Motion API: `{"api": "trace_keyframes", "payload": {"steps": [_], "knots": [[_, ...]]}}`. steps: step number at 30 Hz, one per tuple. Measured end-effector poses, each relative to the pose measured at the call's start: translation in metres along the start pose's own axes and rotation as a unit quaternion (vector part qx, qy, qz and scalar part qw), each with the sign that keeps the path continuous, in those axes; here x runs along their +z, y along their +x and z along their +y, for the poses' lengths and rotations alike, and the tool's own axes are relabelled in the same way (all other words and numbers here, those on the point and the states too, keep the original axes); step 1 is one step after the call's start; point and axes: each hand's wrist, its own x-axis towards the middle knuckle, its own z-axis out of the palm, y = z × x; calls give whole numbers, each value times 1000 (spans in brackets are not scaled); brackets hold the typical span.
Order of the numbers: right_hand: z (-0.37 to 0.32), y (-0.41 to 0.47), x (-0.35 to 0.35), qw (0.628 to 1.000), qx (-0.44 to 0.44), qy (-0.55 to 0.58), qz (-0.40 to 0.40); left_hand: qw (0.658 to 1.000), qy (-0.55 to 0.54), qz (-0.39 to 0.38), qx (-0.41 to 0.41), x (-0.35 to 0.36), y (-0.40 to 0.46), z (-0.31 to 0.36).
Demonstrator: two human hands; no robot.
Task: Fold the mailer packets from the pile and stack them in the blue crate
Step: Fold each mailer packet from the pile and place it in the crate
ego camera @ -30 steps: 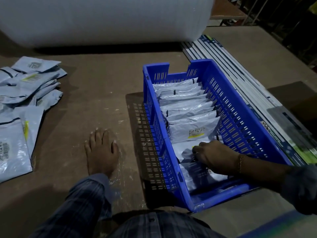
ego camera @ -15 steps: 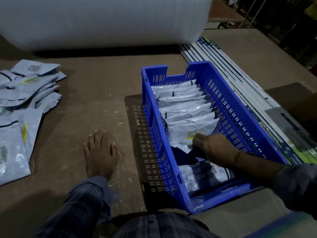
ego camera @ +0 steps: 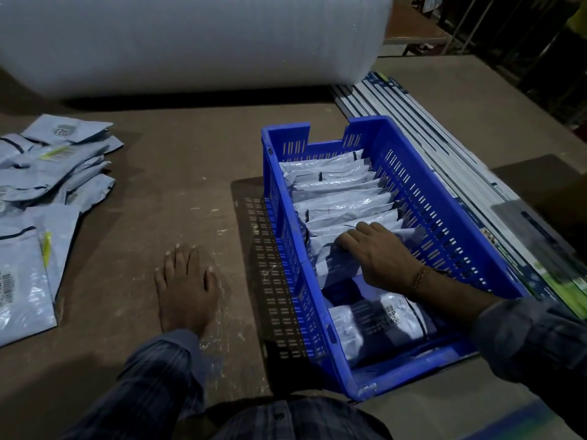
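Mailer packets (ego camera: 336, 198), glossy crinkled grey plastic, stand on edge in a tight row inside the blue crate (ego camera: 444, 223), with one more packet lying flat at its near end. The right hand (ego camera: 378, 252) lies on the nearest upright packets, fingers nearly straight, pressing rather than gripping. The left hand (ego camera: 187, 287) rests flat, fingers extended, on the scuffed brown table (ego camera: 178, 185). The crate is rectangular, with slotted walls. The pile (ego camera: 41, 192) of unfolded packets lies far left, before a wide roll of bubble wrap (ego camera: 190, 39).

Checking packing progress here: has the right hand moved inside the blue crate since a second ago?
Yes. The right hand has moved up the blue crate, away from its near end wall, pressing the front packet against the row of folded packets.
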Motion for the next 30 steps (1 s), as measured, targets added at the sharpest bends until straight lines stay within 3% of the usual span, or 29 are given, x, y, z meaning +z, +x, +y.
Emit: {"api": "trace_keyframes", "payload": {"steps": [5,13,16,20,23,27,30], "knots": [[-1,-1,6,999,-20,28,37,1000,-2,3,0,0,-1,1],[-7,-9,-5,996,23,10,86,1000,1,1,-1,0,-1,0],[-9,-21,-11,997,21,70,-26,1000,4,-2,-1,2,-1,-1],[-20,-34,-19,951,4,49,-307,1000,5,-5,-1,2,0,-1],[-24,-34,-11,920,2,6,-393,1000,4,-9,0,1,-1,-1],[-23,-31,-2,925,-17,-34,-379,1000,-3,-6,-4,-1,-2,0],[-7,-24,-8,975,11,-23,-220,1000,-2,-4,-5,0,-2,1]]}}
